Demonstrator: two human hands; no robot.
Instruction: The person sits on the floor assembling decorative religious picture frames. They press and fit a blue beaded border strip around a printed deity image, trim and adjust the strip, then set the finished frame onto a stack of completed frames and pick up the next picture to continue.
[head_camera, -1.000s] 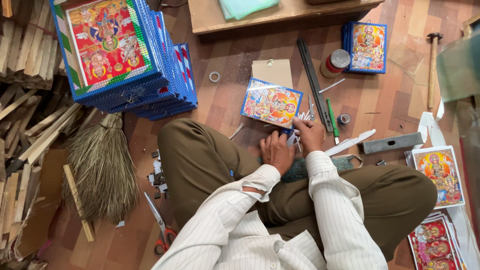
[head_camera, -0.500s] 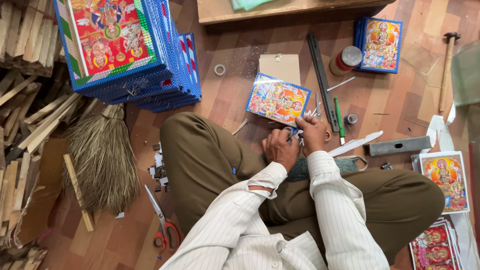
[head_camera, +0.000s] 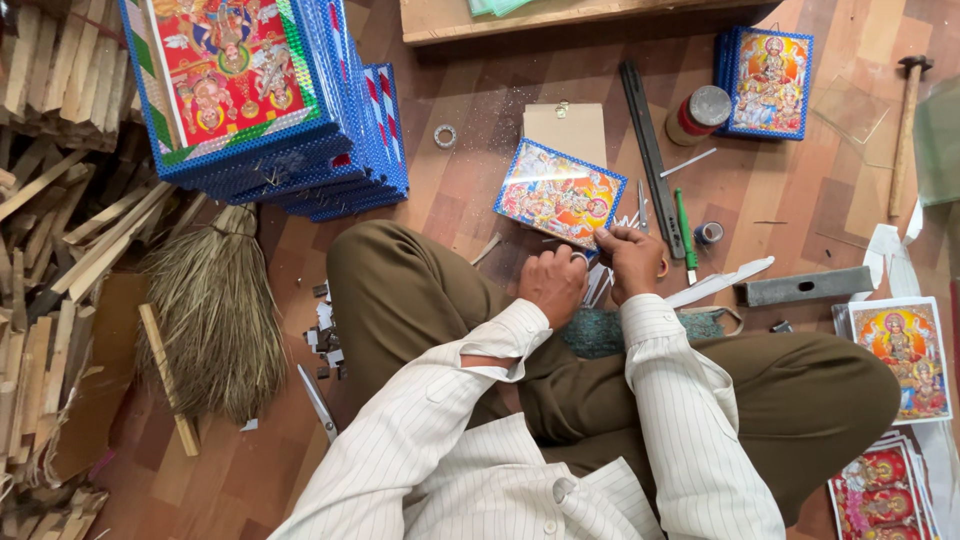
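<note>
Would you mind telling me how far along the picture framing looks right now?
Done: a tall stack of blue framed pictures. In hand: both hands, left hand and right hand, work at the edge of one small framed picture. Left: loose unframed prints.

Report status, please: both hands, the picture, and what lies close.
Left hand closed around something small, unclear. Right hand pinching the near edge of the small framed picture on the floor. Black ruler and green pen lie just right.

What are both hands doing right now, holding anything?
Left hand: curled shut beside the small framed picture; what it holds cannot be told.
Right hand: fingers pinched at that picture's lower right edge, touching it; any small item hidden.
</note>
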